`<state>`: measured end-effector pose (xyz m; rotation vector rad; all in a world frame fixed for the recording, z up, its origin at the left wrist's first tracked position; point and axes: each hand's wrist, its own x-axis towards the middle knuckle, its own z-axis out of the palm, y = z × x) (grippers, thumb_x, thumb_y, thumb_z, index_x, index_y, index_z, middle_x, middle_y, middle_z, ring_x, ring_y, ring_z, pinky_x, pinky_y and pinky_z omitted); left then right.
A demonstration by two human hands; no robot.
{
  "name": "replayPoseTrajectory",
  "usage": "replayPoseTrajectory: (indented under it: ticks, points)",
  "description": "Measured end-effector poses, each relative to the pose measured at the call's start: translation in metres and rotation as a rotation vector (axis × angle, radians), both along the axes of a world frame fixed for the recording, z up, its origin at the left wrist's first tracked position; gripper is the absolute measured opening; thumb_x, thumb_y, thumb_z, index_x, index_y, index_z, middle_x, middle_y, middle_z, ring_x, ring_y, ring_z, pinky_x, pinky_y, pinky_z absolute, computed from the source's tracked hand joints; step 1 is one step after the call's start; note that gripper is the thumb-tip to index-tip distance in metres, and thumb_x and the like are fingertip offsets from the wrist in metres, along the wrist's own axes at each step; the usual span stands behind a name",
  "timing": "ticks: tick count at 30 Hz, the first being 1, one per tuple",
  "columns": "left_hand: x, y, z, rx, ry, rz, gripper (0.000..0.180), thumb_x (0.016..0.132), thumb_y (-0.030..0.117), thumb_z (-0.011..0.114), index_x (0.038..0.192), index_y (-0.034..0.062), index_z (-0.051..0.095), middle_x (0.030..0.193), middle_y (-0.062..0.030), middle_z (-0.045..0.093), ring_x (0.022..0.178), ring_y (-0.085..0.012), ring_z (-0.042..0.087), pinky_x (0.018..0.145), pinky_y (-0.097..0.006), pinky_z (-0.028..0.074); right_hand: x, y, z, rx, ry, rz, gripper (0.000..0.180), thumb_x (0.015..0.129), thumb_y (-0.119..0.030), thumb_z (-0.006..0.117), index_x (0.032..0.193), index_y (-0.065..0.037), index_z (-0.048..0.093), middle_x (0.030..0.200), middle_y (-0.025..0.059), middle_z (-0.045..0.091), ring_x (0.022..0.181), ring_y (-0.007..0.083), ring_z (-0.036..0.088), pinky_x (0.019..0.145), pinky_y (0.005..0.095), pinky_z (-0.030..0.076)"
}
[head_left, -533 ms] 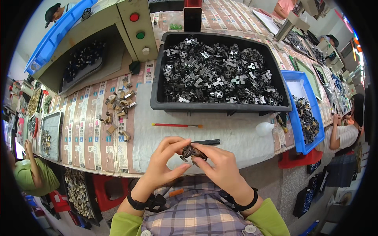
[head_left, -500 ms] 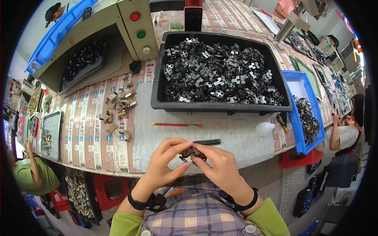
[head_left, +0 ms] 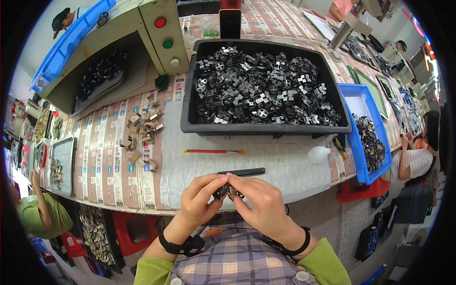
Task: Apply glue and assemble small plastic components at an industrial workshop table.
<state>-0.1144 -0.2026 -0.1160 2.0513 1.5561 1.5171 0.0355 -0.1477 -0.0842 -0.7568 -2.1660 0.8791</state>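
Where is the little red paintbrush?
In the head view, the red brush lies flat on the grey mat, just in front of the big black tray and beyond the black stick near both hands.

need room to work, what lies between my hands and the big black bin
In the head view, a black bar near the hands, then a red brush before the bin.

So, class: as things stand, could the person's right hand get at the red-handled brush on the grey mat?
Probably not at once: the right hand and left hand both grip a small dark part. The red-handled brush lies uncovered just beyond.
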Motion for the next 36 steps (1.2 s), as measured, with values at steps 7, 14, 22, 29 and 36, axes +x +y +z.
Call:
replayPoseTrajectory:
  ticks: [7, 14, 22, 29, 36]
  points:
    - [0.007, 0.004, -0.001, -0.13, 0.053, 0.018, 0.047, 0.058, -0.009, 0.061, 0.103, 0.0011, 0.054, 0.098, -0.0137, 0.053, 0.084, -0.024, 0.055, 0.067, -0.029, 0.048, 0.017, 0.004, -0.003, -0.163, -0.033, -0.101, 0.032, 0.071, -0.006, 0.06, 0.102, 0.0, 0.056, 0.095, 0.0149, 0.06, 0.082, 0.0254, 0.06, 0.073, 0.031, 0.048]
    - [-0.045, -0.005, -0.013, -0.14, -0.217, 0.135, 0.056, 0.075, 0.005, 0.056, 0.126, -0.0008, 0.033, 0.117, -0.0148, 0.044, 0.082, -0.0173, 0.054, 0.07, -0.028, 0.047, 0.161, 0.102, 0.026, -0.135, 0.609, -0.737, 0.024, 0.076, 0.003, 0.055, 0.101, 0.001, 0.055, 0.091, 0.0075, 0.06, 0.08, 0.0132, 0.057, 0.073, 0.0248, 0.047]
    - [-0.097, -0.025, -0.009, -0.133, -0.273, 0.516, 0.032, 0.08, -0.003, 0.047, 0.112, 0.0003, 0.05, 0.113, -0.0078, 0.045, 0.075, -0.0108, 0.05, 0.064, -0.022, 0.044, 0.331, 0.209, -0.018, -0.107, -0.336, -1.002, 0.036, 0.066, -0.013, 0.06, 0.097, 0.006, 0.058, 0.087, 0.0118, 0.063, 0.077, 0.0162, 0.059, 0.072, 0.0276, 0.045]
    - [-0.13, -0.045, -0.014, -0.311, -0.175, 0.851, 0.018, 0.078, 0.002, 0.054, 0.095, 0.0053, 0.06, 0.082, -0.0042, 0.059, 0.066, -0.0117, 0.053, 0.056, -0.022, 0.042, 0.393, 0.241, -0.062, 0.113, -0.806, -1.041, 0.036, 0.07, -0.018, 0.062, 0.099, 0.003, 0.058, 0.089, 0.0182, 0.06, 0.085, 0.0266, 0.058, 0.076, 0.0321, 0.044]
    - [-0.116, -0.034, -0.031, -0.486, 0.083, 0.693, 0.031, 0.067, 0.008, 0.066, 0.096, 0.003, 0.056, 0.097, -0.0126, 0.053, 0.082, -0.0269, 0.053, 0.07, -0.034, 0.044, 0.298, 0.141, -0.018, 0.222, -0.065, -0.975, 0.029, 0.087, -0.015, 0.049, 0.106, 0.005, 0.053, 0.1, 0.0126, 0.058, 0.093, 0.0184, 0.056, 0.082, 0.0285, 0.042]
